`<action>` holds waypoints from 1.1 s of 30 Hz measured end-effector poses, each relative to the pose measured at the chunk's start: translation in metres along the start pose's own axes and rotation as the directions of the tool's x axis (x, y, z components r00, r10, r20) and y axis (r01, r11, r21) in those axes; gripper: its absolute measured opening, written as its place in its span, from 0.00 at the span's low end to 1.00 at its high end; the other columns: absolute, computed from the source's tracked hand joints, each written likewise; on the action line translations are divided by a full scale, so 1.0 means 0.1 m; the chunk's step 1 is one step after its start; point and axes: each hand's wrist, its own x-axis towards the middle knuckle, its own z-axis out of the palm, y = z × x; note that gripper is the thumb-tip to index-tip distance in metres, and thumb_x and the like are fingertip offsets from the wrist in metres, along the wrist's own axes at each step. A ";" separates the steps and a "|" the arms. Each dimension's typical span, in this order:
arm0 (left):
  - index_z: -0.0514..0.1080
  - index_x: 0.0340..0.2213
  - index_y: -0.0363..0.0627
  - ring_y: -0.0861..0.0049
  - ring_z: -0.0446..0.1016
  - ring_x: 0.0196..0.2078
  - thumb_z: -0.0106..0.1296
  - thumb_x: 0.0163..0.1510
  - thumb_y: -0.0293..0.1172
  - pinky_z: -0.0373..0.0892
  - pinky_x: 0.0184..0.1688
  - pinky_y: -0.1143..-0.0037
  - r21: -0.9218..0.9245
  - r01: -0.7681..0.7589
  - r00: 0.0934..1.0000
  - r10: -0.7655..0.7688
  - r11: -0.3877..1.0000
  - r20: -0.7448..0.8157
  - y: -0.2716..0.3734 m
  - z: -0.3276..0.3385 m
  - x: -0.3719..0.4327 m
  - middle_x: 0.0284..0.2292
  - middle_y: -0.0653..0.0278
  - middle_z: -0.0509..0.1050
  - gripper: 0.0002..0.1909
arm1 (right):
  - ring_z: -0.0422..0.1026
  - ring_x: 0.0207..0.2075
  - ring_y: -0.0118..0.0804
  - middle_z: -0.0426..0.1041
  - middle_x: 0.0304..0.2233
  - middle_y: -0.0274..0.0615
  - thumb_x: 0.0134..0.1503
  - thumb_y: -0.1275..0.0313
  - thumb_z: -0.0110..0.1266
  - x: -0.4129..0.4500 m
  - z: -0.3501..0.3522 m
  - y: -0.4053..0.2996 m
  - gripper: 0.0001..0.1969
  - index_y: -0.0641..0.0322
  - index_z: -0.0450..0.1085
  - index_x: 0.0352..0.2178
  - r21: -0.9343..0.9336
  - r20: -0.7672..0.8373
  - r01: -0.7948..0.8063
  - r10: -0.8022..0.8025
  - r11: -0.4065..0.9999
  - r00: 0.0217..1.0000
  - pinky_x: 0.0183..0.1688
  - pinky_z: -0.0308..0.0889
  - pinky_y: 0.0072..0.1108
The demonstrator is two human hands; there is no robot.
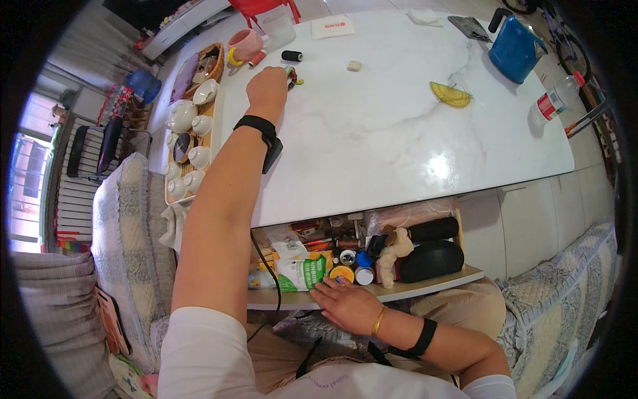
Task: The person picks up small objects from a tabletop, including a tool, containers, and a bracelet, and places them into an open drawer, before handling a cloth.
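Note:
My left hand is curled at the far left of the white marble-patterned table. Beside its fingertips lies a small beaded item with green and yellow parts; whether the fingers grip it is hidden. A black thread spool and a red thread spool are just beyond. My right hand lies with fingers apart over the front edge of an open drawer. Its fingertips are near a green-and-white packet and a round yellow item. The drawer also holds a plush dog and a black case.
A tea tray with white cups and a teapot stands left, near a pink mug. To the right are a yellow protractor, a blue kettle and a plastic bottle. A black cord hangs over the drawer.

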 end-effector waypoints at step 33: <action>0.75 0.29 0.48 0.67 0.73 0.33 0.60 0.48 0.33 0.70 0.32 0.69 -0.269 -0.353 0.933 0.314 0.896 -0.177 0.44 -1.34 -2.25 0.26 0.64 0.74 0.06 | 0.59 0.63 0.46 0.63 0.60 0.50 0.57 0.66 0.52 -0.07 -0.01 -0.10 0.28 0.65 0.60 0.58 -0.124 0.080 0.017 -0.007 0.992 0.997 0.64 0.53 0.39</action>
